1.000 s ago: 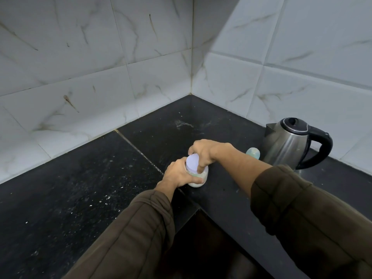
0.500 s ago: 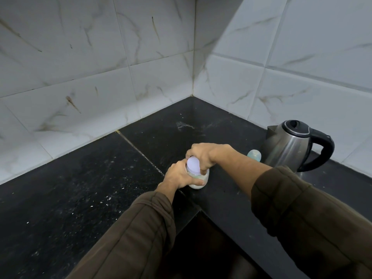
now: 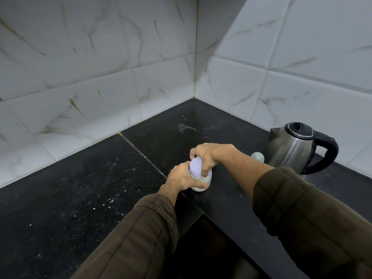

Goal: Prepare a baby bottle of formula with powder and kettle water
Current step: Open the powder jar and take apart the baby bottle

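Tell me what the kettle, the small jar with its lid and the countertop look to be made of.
Kettle: brushed stainless steel body, by its streaky grey sheen; handle glossy black, likely plastic. Jar: clear, white contents showing through; glass or plastic, cannot tell. Lid: matte pale lilac, probably plastic. Countertop: polished black stone, likely granite, with pale flecks.

Both sleeved arms [image 3: 141, 228] reach forward. Left hand [image 3: 182, 178] curls round a jar [image 3: 203, 181]; right hand [image 3: 207, 156], just above it, grips the lid [image 3: 195, 165] with bent fingers.
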